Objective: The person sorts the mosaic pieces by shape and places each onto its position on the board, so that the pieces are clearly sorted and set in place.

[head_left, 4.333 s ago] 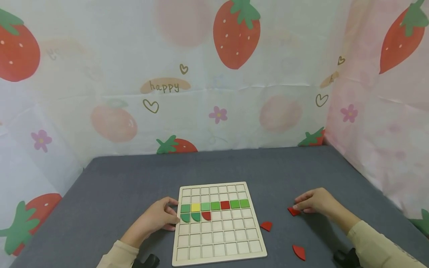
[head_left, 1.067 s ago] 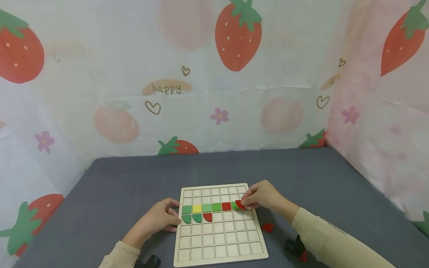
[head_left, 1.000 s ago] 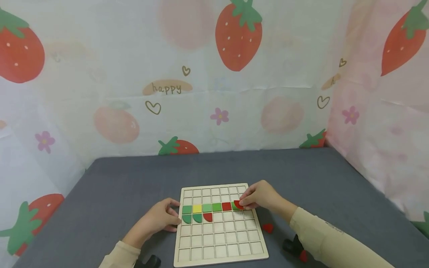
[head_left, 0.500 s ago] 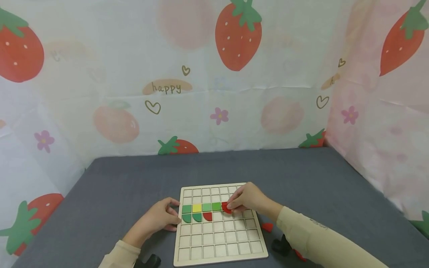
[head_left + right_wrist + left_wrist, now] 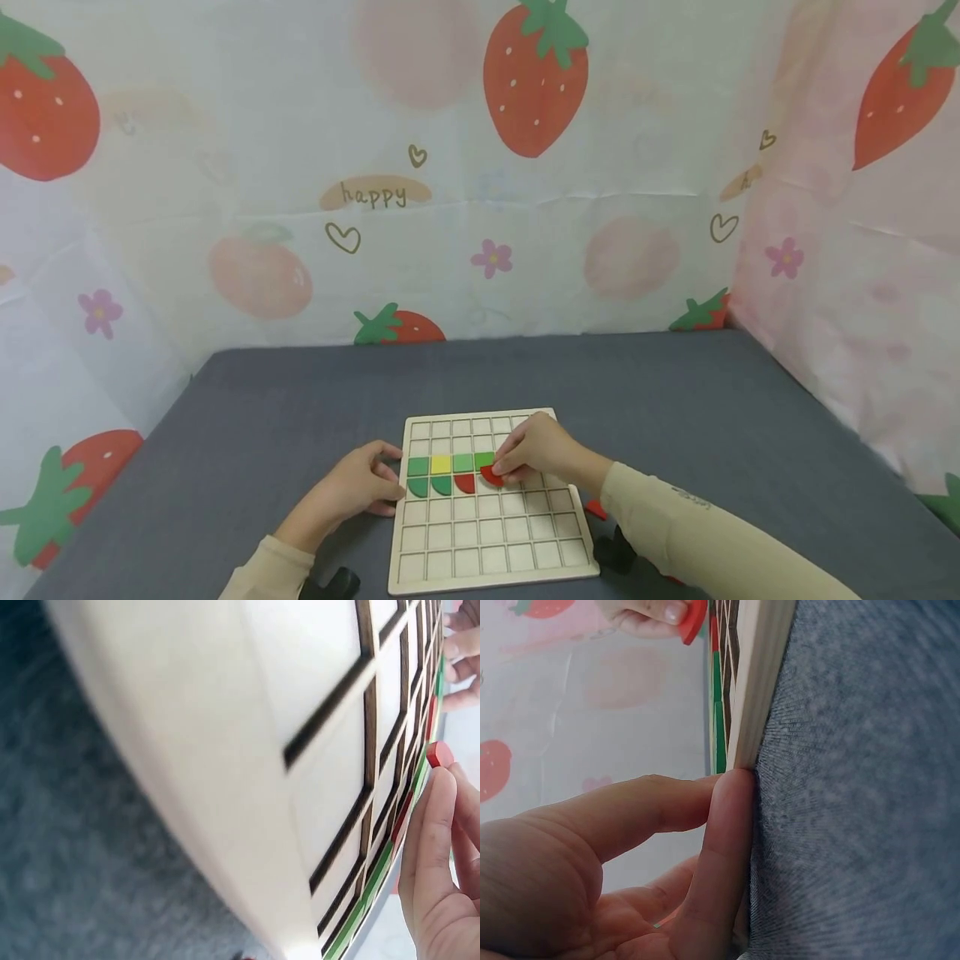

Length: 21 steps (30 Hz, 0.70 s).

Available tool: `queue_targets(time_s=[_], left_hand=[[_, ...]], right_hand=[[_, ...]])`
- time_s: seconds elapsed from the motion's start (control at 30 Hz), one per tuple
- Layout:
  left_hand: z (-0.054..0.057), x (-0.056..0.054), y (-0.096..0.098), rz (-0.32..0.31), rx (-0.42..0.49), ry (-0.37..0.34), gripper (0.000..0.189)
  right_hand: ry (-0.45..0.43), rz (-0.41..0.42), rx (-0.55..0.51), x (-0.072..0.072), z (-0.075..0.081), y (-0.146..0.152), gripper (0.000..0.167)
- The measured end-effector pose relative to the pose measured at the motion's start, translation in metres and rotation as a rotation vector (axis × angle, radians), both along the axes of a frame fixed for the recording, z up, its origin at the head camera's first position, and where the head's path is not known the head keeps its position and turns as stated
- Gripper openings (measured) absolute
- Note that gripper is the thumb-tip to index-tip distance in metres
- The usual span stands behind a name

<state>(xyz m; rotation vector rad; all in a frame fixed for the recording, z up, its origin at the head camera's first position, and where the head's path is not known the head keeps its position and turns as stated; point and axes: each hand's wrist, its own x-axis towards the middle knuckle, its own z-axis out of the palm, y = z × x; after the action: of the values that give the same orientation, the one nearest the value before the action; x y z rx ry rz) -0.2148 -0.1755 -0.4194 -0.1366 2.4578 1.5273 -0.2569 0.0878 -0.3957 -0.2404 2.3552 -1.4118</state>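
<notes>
A pale wooden grid board (image 5: 491, 533) lies on the table. Its third row holds green square tiles (image 5: 417, 467) and a yellow one (image 5: 441, 465); below are two green quarter-circles (image 5: 442, 486) and a red quarter-circle (image 5: 465, 483). My right hand (image 5: 546, 450) pinches another red quarter-circle tile (image 5: 491, 477) between thumb and fingers, just right of that red one, close over the board. This hand hides the third row's right part. My left hand (image 5: 356, 483) rests its fingertips against the board's left edge; the left wrist view shows a fingertip (image 5: 735, 795) pressed to its side.
Right of the board a red piece (image 5: 596, 509) lies on the grey table cloth (image 5: 315, 400), partly behind my sleeve. Another red piece is almost wholly covered by the arm. Black wrist devices (image 5: 615, 552) sit under both forearms. A strawberry-print curtain (image 5: 525, 292) borders the table's back.
Earlier my right hand was picking up a red quarter-circle from the table on the right. It has carried it leftward over the board to the fourth row. The left hand stays put.
</notes>
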Motion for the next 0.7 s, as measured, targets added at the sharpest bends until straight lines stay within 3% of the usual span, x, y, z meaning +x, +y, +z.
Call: queue_targets(time_s=[0.23,0.7], left_hand=[[0.0011,0.0,-0.0001,-0.007,-0.002,-0.001,0.055],[0.0009,-0.0018,0.0003,-0.011,0.004,-0.029,0.055]], right_hand=[[-0.028,-0.026,-0.015,0.0038,-0.0007,-0.0065,0.007],[0.046,-0.022,0.052,0.007,-0.0031,-0.01,0.004]])
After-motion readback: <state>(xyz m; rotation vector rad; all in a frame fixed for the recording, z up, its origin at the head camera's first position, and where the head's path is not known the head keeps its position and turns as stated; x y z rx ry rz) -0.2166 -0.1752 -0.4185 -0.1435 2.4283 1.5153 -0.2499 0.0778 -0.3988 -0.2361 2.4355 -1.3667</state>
